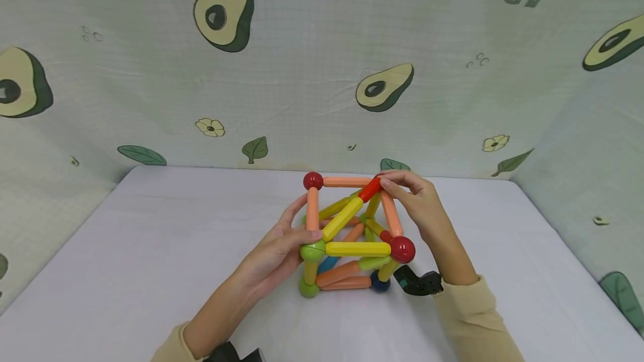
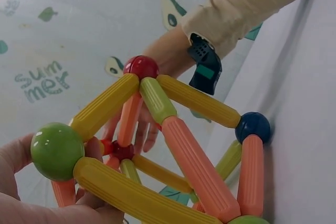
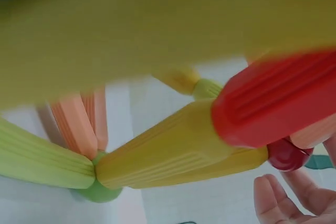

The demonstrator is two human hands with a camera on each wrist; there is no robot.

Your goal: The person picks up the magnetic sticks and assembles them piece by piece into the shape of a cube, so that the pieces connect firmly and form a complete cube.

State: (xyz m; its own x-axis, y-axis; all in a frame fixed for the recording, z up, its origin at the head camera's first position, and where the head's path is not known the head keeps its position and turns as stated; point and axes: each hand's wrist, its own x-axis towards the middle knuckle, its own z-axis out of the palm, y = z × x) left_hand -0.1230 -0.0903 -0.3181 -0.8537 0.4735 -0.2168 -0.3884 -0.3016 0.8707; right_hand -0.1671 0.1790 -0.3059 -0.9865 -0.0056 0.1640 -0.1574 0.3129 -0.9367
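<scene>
Both hands are on a box-shaped frame of magnetic building sticks and balls standing on the table. My left hand [image 1: 282,253] holds its near left upper corner, with thumb and fingers around the green ball [image 2: 58,151]. At the far right upper corner, my right hand [image 1: 420,200] pinches the red stick [image 1: 370,189] between thumb and fingertips. That stick continues a yellow stick [image 1: 342,219], running diagonally across the top from the green ball. A red ball [image 1: 402,249] marks the near right upper corner. The right hand hides the far right corner in the head view.
White cloth covers the table [image 1: 126,250]. Behind it hangs an avocado-print curtain [image 1: 302,71]. A dark blue ball [image 1: 379,282] forms the frame's near right lower corner. A black wrist device [image 1: 417,282] on the right forearm hangs close beside the frame.
</scene>
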